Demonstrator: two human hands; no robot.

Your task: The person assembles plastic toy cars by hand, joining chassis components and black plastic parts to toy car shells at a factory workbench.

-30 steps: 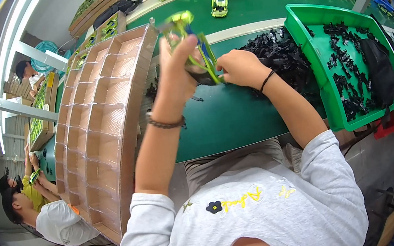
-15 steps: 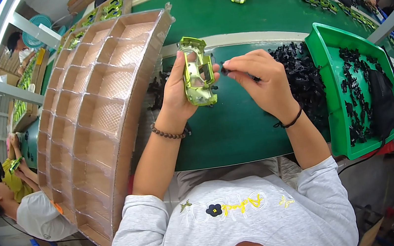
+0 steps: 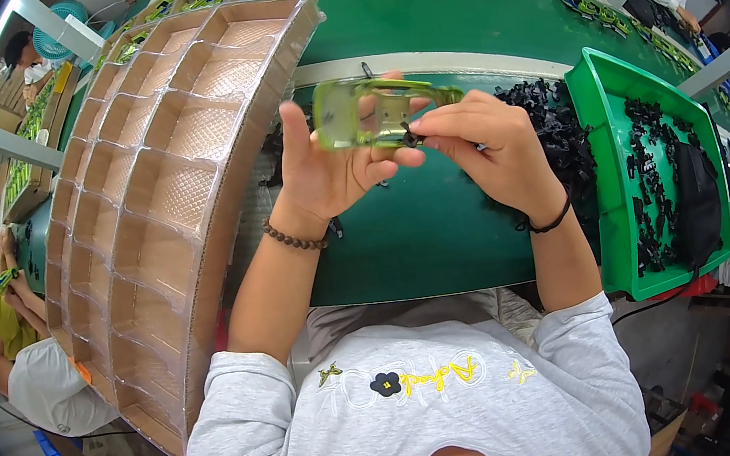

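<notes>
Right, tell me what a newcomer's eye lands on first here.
The green toy car body, held up at centre by the left hand, while the right hand pinches a small black part against it. Left of it leans a big compartmented tray; right, a green bin holds black parts.

Both forearms raised, left hand [image 3: 330, 173] palm-up with fingers curled, right hand [image 3: 484, 148] pinching at fingertips

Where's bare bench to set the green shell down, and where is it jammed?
Free: the green bench top under the hands, between the compartment tray and the green bin; also the far belt strip. Crowded: the loose black parts beside the bin, and the bin itself. Left hand and right hand hold the shell.
</notes>
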